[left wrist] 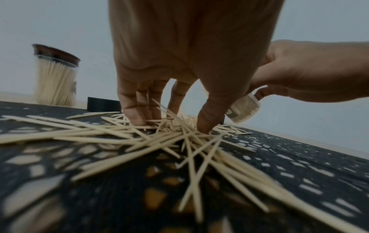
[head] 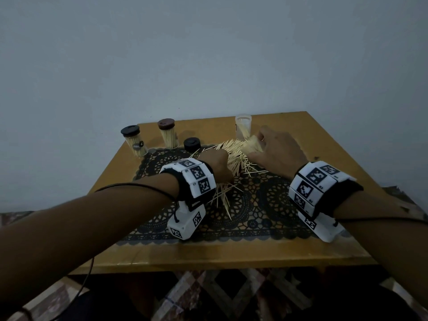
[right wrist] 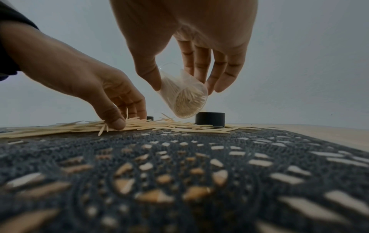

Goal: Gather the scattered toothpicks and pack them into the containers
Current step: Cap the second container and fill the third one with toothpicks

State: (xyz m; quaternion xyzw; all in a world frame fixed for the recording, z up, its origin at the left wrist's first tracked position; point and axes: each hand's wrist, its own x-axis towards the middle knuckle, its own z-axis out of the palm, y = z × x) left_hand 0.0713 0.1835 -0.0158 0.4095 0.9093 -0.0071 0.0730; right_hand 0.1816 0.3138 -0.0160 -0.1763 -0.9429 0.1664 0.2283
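Head cam looks down from above; both wrist cams sit low, close, sharing toothpick pile [left wrist: 151,138]

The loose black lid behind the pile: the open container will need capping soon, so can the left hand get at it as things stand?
Probably yes. The left hand is pinching toothpicks just in front of the black lid; only flat toothpicks lie between. It would have to release the toothpicks first.
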